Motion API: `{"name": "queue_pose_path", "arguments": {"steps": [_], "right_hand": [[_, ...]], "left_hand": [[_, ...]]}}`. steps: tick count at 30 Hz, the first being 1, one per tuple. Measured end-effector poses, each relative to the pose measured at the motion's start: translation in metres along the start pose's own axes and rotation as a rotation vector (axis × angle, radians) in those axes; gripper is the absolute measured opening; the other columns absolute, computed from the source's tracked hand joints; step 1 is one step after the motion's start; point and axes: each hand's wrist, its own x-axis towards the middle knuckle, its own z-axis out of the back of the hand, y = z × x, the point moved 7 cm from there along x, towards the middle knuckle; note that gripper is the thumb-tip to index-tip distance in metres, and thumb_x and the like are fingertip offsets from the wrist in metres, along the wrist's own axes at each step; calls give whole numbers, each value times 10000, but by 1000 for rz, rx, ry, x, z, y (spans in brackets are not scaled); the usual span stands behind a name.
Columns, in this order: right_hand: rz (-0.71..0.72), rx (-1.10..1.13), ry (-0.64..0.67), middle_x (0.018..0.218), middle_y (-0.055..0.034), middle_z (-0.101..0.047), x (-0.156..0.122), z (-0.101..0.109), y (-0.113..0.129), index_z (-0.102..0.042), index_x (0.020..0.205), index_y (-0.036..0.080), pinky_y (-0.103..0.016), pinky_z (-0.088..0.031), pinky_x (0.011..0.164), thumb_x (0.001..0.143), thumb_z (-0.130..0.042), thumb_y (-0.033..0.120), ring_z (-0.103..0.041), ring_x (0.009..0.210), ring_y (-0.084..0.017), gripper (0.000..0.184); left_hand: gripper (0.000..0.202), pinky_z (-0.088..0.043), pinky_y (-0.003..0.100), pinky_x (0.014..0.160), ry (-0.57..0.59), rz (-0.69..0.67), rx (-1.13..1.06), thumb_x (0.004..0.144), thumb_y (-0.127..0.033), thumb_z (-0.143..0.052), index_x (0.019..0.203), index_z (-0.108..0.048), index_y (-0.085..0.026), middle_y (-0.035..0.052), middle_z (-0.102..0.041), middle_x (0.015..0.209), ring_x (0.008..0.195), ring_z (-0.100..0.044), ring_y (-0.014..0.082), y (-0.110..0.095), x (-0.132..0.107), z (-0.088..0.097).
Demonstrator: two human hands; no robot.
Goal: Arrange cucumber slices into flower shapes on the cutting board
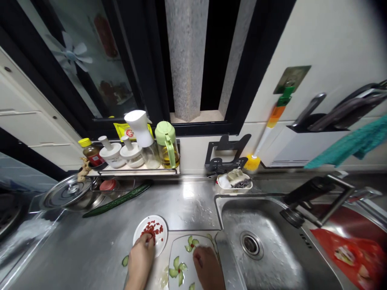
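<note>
Worktop [90, 241], steel, at your waist.

- Saucer [159, 225]: small, white, holding red bits [154, 229]. Your left hand [139, 259] rests on its near rim, fingers [146, 241] bunched together over the red bits, possibly pinching one; the view is too small to be sure.
- Plate [181, 251]: long, white, just right of the saucer. Cucumber flowers [177, 269] lie on it, one near your left, one [192, 243] at the far end with a red centre.
- Your right hand [208, 268]: lies on the plate's right side, fingers pressed together and curled down; whether they hold anything cannot be told.
- Cucumber [117, 200]: whole, lying beyond the saucer, well apart.
- Slice [125, 260]: loose, on the worktop left of your left hand.
- Sink [272, 225]: to your right.
</note>
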Motion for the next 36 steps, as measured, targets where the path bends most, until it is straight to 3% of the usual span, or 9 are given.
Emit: {"name": "queue_pose_path", "arguments": {"steps": [6,12,24,28,30,32,36], "right_hand": [[7,-17,-5,718,-14,-597,-3,-6,-2,-578,706,182,-280,-341,741,793,-495,31,-527,782,-181,194],[-15,-10,13,725,-16,-605,-4,-1,-1,-602,728,179,-279,-345,754,804,-504,38,-532,800,-182,188],[-21,-1,23,735,-48,-620,-3,11,-5,-608,723,166,-310,-365,746,808,-475,68,-543,787,-207,186],[-77,73,4,759,-61,-639,-6,33,-18,-616,747,169,-318,-389,750,831,-454,140,-564,794,-217,185],[-113,106,-3,772,-56,-648,-10,44,-27,-630,776,180,-311,-399,738,817,-454,162,-574,799,-218,181],[-149,103,-8,768,-54,-651,-15,53,-35,-632,772,189,-314,-405,734,812,-451,182,-580,800,-222,185],[-192,90,7,787,-64,-664,-27,59,-48,-630,765,186,-324,-409,753,813,-452,202,-589,822,-233,185]], "left_hand": [[282,-423,238,700,50,32,73,870,-362,-434,970,-684,-279,51,-736,961,835,-669,175,5,9,-10],[337,-408,250,682,97,15,87,886,-380,-373,899,-694,-279,55,-739,891,793,-663,181,1,8,-10],[323,-425,242,656,114,15,-126,812,-453,-457,727,-676,-231,12,-711,688,703,-648,184,11,4,-8],[358,-439,222,649,175,-152,-346,789,-482,-500,732,-705,-195,5,-688,654,664,-612,158,-19,-17,-29],[310,-428,216,610,228,-218,-407,783,-415,-508,752,-713,-184,0,-675,633,617,-583,142,-39,-33,-45],[272,-410,208,575,321,-293,-433,783,-354,-510,743,-720,-184,0,-666,626,586,-562,128,-61,-51,-65],[191,-396,201,603,355,-466,-399,760,-237,-552,700,-729,-199,8,-659,656,622,-559,113,-99,-83,-86]]}}
